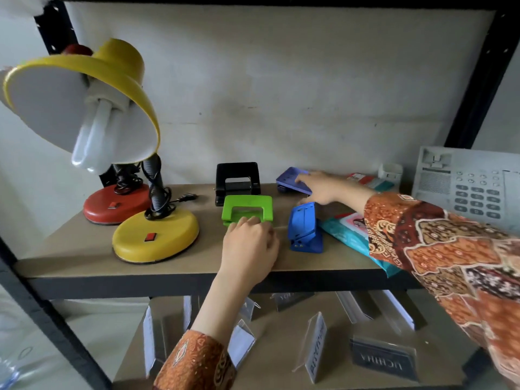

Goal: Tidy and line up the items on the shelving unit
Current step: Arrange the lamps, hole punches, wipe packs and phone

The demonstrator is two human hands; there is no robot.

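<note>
Several hole punches lie on the brown shelf (84, 249). A green punch (247, 206) sits mid-shelf, and my left hand (249, 246) grips its near edge with curled fingers. Behind it stands a black punch (237, 180). A blue punch (304, 228) lies tipped on its side to the right of the green one. Farther back, a purple punch (291, 178) lies upside down, and my right hand (323, 187) rests on it with the fingers spread over its base.
A yellow desk lamp (154, 237) and a red-based lamp (115, 205) stand at the left. A grey telephone (472, 187) stands at the right, with wet-wipe packs (346, 229) beside it. Clear sign holders (315, 344) stand on the lower shelf.
</note>
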